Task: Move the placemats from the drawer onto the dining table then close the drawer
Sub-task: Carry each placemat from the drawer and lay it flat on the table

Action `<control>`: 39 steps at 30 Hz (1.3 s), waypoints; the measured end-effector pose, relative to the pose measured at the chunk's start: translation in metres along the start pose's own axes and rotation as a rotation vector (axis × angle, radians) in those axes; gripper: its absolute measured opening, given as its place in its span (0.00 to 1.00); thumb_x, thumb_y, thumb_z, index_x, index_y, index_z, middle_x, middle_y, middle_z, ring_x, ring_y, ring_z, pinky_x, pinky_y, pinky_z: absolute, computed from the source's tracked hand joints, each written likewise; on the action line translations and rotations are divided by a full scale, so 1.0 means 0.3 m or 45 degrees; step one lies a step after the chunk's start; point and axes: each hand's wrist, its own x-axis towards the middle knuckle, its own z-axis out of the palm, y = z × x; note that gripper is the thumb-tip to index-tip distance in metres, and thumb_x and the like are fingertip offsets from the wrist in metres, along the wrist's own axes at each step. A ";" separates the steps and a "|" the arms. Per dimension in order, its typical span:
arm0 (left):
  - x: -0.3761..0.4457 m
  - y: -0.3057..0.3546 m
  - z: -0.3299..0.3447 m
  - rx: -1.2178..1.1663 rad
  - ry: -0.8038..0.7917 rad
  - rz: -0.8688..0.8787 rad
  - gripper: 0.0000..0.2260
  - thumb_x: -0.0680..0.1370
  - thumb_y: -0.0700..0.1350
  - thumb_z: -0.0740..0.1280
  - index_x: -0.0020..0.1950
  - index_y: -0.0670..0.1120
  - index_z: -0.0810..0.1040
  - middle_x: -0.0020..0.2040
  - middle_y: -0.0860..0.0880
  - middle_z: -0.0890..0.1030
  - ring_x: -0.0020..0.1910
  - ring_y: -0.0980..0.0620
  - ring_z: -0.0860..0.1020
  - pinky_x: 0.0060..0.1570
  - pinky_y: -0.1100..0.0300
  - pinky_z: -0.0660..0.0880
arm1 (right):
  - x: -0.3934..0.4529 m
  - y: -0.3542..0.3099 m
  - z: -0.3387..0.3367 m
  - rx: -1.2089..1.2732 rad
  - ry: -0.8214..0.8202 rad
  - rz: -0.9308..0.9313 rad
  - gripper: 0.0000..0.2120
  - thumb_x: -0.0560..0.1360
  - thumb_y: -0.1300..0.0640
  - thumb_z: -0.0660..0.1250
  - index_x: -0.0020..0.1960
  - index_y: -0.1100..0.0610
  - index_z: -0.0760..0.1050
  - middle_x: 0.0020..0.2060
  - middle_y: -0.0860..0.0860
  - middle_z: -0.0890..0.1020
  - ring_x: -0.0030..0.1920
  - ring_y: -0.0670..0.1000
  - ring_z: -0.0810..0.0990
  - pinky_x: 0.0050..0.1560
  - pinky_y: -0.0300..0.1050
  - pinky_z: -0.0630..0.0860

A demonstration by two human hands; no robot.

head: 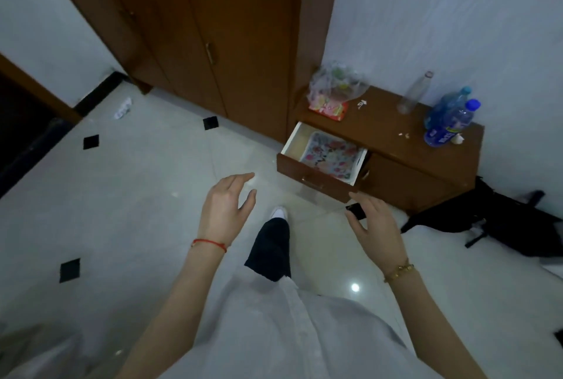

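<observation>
Plainly, left hand (227, 209) and right hand (376, 223) hover spread, empty, before the drawer (316, 179).

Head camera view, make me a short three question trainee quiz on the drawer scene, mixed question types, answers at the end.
1. True or false: the drawer stands open with the floral placemats inside.
2. Which stands on the cabinet top? A) blue water bottles B) a kettle C) a lamp
3. Fill in: the left hand and right hand are both ____, holding nothing.

Key: 1 true; 2 A; 3 open
</observation>
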 end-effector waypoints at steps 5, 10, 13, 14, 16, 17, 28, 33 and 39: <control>0.349 -0.049 0.121 -0.069 -0.130 0.175 0.14 0.78 0.42 0.67 0.63 0.42 0.77 0.56 0.45 0.81 0.54 0.48 0.79 0.57 0.55 0.76 | 0.232 0.086 0.057 0.016 0.055 0.206 0.17 0.77 0.57 0.67 0.65 0.59 0.74 0.56 0.54 0.80 0.57 0.54 0.77 0.59 0.44 0.72; 0.670 -0.082 0.244 -0.085 -0.252 0.317 0.15 0.78 0.45 0.64 0.63 0.41 0.76 0.56 0.44 0.81 0.53 0.47 0.79 0.56 0.54 0.76 | 0.443 0.171 0.106 0.049 0.096 0.390 0.16 0.78 0.56 0.67 0.64 0.59 0.74 0.55 0.55 0.80 0.57 0.55 0.76 0.56 0.43 0.72; 0.807 -0.095 0.334 -0.079 -0.304 0.350 0.15 0.78 0.43 0.65 0.63 0.41 0.76 0.55 0.44 0.81 0.53 0.46 0.79 0.56 0.54 0.76 | 0.541 0.235 0.137 0.057 0.110 0.476 0.16 0.78 0.57 0.67 0.64 0.59 0.74 0.56 0.55 0.80 0.58 0.55 0.75 0.57 0.44 0.72; 0.842 -0.098 0.365 -0.079 -0.334 0.342 0.15 0.78 0.42 0.66 0.64 0.42 0.76 0.56 0.44 0.81 0.54 0.46 0.78 0.57 0.55 0.75 | 0.572 0.258 0.147 0.066 0.114 0.505 0.15 0.78 0.57 0.66 0.64 0.59 0.74 0.56 0.55 0.79 0.58 0.55 0.75 0.58 0.45 0.72; 0.905 -0.105 0.435 -0.087 -0.392 0.304 0.16 0.78 0.42 0.66 0.65 0.42 0.75 0.58 0.44 0.80 0.56 0.46 0.77 0.58 0.55 0.75 | 0.631 0.309 0.173 0.088 0.106 0.567 0.16 0.78 0.57 0.66 0.64 0.59 0.74 0.57 0.56 0.79 0.59 0.56 0.75 0.60 0.48 0.73; 0.935 -0.110 0.473 -0.089 -0.417 0.286 0.16 0.78 0.42 0.66 0.65 0.42 0.75 0.59 0.43 0.80 0.56 0.45 0.77 0.58 0.53 0.75 | 0.656 0.337 0.188 0.094 0.099 0.604 0.16 0.78 0.57 0.65 0.65 0.60 0.74 0.57 0.56 0.79 0.59 0.56 0.74 0.60 0.49 0.73; 1.133 -0.214 1.006 -0.034 -0.540 0.235 0.13 0.76 0.37 0.68 0.60 0.38 0.77 0.53 0.39 0.81 0.51 0.41 0.78 0.51 0.53 0.77 | 0.854 0.759 0.471 0.131 -0.045 0.791 0.19 0.79 0.54 0.63 0.68 0.58 0.71 0.61 0.57 0.77 0.62 0.57 0.73 0.58 0.47 0.71; 1.145 -0.360 1.318 -0.023 -0.593 0.217 0.14 0.76 0.37 0.67 0.62 0.38 0.76 0.54 0.38 0.80 0.51 0.39 0.78 0.50 0.51 0.78 | 0.883 0.980 0.690 0.134 -0.025 0.797 0.19 0.79 0.55 0.64 0.68 0.60 0.70 0.62 0.58 0.77 0.63 0.58 0.73 0.60 0.47 0.71; 1.084 -0.527 1.642 -0.104 -0.643 0.146 0.16 0.78 0.41 0.66 0.65 0.40 0.73 0.59 0.40 0.78 0.55 0.43 0.77 0.54 0.58 0.73 | 0.850 1.163 0.937 0.116 0.098 0.760 0.18 0.78 0.57 0.65 0.67 0.60 0.71 0.57 0.57 0.78 0.57 0.56 0.75 0.57 0.50 0.76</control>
